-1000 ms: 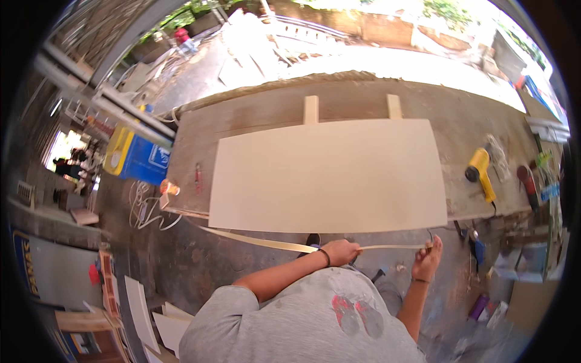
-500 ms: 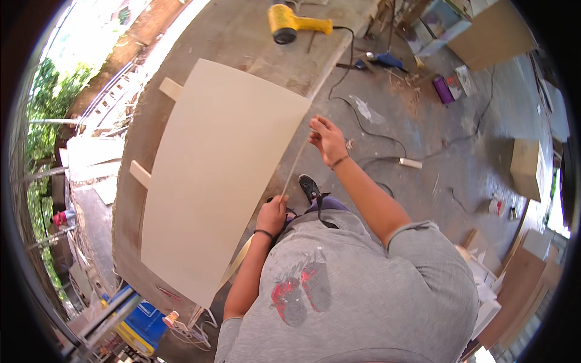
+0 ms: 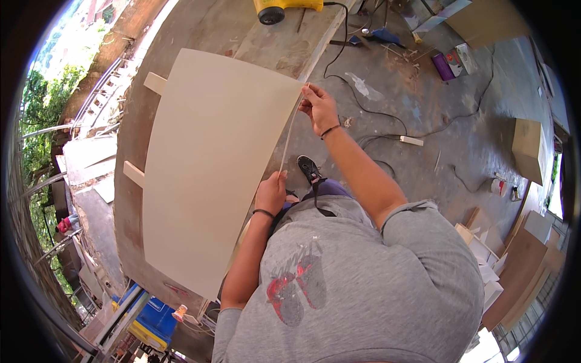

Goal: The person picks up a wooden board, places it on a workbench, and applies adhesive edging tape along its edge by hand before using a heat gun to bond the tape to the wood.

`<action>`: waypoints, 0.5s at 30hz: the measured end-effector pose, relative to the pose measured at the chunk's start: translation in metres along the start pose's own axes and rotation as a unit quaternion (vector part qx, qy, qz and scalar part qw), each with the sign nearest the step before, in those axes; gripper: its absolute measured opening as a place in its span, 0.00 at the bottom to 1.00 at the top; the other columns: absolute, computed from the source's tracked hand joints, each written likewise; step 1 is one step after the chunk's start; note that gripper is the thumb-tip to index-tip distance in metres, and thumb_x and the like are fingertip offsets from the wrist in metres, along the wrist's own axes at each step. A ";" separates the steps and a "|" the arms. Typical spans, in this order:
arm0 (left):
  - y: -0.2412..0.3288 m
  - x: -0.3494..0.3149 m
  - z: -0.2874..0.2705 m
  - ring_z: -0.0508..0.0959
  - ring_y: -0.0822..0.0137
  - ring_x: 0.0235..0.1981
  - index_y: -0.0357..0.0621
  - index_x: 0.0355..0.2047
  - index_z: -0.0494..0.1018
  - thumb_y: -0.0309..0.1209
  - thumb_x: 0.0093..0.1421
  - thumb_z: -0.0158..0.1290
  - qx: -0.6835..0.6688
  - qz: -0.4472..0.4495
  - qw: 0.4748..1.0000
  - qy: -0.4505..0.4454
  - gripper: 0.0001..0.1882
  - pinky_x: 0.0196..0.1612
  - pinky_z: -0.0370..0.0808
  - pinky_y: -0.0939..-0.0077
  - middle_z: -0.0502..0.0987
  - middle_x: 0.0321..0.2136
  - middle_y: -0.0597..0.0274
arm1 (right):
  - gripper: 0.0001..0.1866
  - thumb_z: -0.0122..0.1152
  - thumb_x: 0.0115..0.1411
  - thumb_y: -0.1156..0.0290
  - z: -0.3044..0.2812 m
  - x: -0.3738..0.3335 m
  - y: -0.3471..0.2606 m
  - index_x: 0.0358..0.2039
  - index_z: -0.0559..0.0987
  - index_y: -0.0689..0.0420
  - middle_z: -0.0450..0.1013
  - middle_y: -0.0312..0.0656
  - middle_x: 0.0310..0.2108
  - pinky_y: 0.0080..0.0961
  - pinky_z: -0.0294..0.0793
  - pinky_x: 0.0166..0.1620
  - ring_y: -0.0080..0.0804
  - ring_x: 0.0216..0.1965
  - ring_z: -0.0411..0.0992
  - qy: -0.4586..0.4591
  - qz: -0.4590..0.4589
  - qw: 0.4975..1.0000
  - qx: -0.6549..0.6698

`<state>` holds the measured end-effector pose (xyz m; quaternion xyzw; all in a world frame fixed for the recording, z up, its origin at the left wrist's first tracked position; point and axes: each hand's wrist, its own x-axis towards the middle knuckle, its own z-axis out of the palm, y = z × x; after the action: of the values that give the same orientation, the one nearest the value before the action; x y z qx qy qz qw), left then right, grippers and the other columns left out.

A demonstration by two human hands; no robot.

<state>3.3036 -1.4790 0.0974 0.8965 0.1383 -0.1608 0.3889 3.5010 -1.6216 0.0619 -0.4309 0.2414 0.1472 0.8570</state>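
Note:
A large cream board (image 3: 212,163) lies across the workbench, resting on two pale wooden battens (image 3: 134,173) that stick out on its left. Along its right edge runs a thin pale edge-banding strip (image 3: 288,140), stretched between my hands. My right hand (image 3: 319,111) pinches the strip's upper end right at the board's far right corner. Lower down, my left hand (image 3: 270,193) is closed round the strip beside the board's near edge. The strip's tail is mostly hidden behind my left forearm.
A yellow heat gun (image 3: 296,5) lies on the bench (image 3: 272,45) beyond the board, its black cord trailing to the floor. A white power strip (image 3: 411,141), a purple box (image 3: 442,66) and a cardboard box (image 3: 528,150) are on the floor to the right.
My right hand has moved up and left with the strip's end, reaching the board's corner. My left hand stays closed on the strip. The view has shifted slightly, with the heat gun now partly cut off.

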 end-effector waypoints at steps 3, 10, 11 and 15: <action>-0.004 -0.001 0.002 0.73 0.38 0.26 0.37 0.27 0.70 0.45 0.66 0.40 0.011 -0.003 1.000 0.003 0.22 0.29 0.67 0.47 0.73 0.20 0.40 | 0.12 0.62 0.58 0.68 -0.002 0.001 -0.001 0.41 0.77 0.56 0.71 0.29 0.25 0.19 0.76 0.29 0.18 0.24 0.70 -0.010 0.004 1.000 -0.026; -0.014 -0.005 0.006 0.74 0.37 0.27 0.37 0.27 0.70 0.46 0.66 0.40 0.013 -0.003 1.000 0.015 0.23 0.30 0.67 0.46 0.73 0.20 0.39 | 0.12 0.63 0.58 0.67 -0.001 -0.005 0.007 0.41 0.76 0.57 0.71 0.30 0.26 0.19 0.76 0.29 0.18 0.24 0.70 -0.015 0.019 1.000 0.000; -0.011 -0.004 0.005 0.74 0.38 0.27 0.37 0.26 0.70 0.46 0.66 0.40 0.013 -0.005 1.000 0.014 0.23 0.30 0.67 0.47 0.73 0.20 0.39 | 0.12 0.63 0.58 0.67 0.000 -0.003 0.006 0.41 0.76 0.57 0.71 0.30 0.25 0.19 0.76 0.29 0.18 0.24 0.70 -0.015 0.017 1.000 0.000; -0.002 -0.003 -0.001 0.73 0.38 0.27 0.38 0.26 0.69 0.45 0.66 0.40 0.009 -0.016 1.000 0.010 0.23 0.30 0.67 0.47 0.73 0.20 0.40 | 0.12 0.63 0.58 0.67 0.001 0.000 0.003 0.41 0.77 0.57 0.71 0.30 0.25 0.18 0.76 0.29 0.18 0.24 0.70 -0.013 0.012 1.000 -0.009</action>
<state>3.3000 -1.4774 0.0976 0.8991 0.1552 -0.1590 0.3770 3.5002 -1.6186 0.0600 -0.4337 0.2341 0.1651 0.8543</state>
